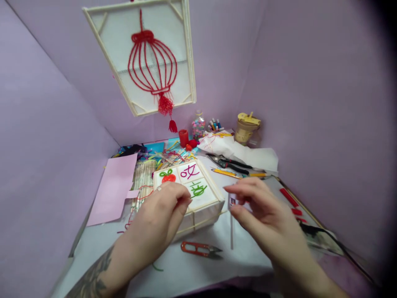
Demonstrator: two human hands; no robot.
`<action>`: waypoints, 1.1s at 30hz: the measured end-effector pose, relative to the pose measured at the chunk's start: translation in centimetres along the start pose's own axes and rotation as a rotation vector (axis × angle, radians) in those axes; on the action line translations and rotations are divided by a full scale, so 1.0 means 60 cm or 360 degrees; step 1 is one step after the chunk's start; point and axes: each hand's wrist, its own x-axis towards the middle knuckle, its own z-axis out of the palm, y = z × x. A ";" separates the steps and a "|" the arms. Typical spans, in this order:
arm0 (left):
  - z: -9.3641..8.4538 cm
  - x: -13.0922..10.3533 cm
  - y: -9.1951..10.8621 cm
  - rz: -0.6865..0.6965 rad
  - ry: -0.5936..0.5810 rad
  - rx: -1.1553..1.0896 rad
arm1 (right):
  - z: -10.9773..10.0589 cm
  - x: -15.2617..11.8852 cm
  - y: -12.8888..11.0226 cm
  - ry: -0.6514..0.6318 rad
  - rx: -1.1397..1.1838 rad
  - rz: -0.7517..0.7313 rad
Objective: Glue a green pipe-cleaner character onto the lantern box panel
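A white box with a pale wooden-stick frame (206, 203) stands in front of me, its top showing a red fruit shape with green leaves and purple and green yarn characters. Over its near left part is my left hand (158, 211), thumb and forefinger pinched together; anything between them is too small to make out. My right hand (266, 215) hovers right of the box, thumb and forefinger apart, holding nothing I can see. Below the box lies a pair of red thread snips (196, 247), with a short green yarn piece (158, 268) to the left.
A framed panel with a red yarn lantern (151, 62) hangs above. Black-handled pliers (231, 163) and yellow cutters (228, 173) lie behind the box. Pink card (114, 188) and bundled sticks (144, 174) are left. Glue sticks (288, 198) lie right, near a black cable (335, 240).
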 end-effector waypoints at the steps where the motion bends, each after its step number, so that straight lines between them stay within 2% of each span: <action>1: 0.001 0.003 0.000 0.0026 -0.0039 0.0029 | 0.007 0.011 -0.004 -0.0039 0.0071 0.0007; 5: 0.004 0.013 0.001 0.0097 -0.0133 0.0090 | 0.027 0.037 -0.004 -0.0057 0.0136 0.0048; 12: 0.008 0.026 0.007 0.0151 -0.0158 0.0089 | 0.033 0.057 0.000 -0.0209 0.0313 0.0150; 17: 0.009 0.025 -0.012 0.0185 -0.0036 0.0068 | 0.029 0.065 0.021 -0.0077 0.0463 0.0058; 20: 0.012 0.012 -0.024 0.0123 0.0043 -0.0035 | 0.029 0.061 0.037 -0.0014 0.0464 0.0056; 25: 0.021 -0.024 -0.028 0.0022 0.0090 -0.0193 | 0.034 0.044 0.045 0.0077 0.0247 0.0009; 29: 0.027 -0.053 -0.031 0.0007 -0.0032 -0.0149 | 0.041 0.028 0.040 0.0051 -0.0075 -0.0197; 33: 0.026 -0.062 -0.038 -0.0019 -0.0197 -0.0150 | 0.047 0.026 0.040 0.0022 -0.0265 -0.0402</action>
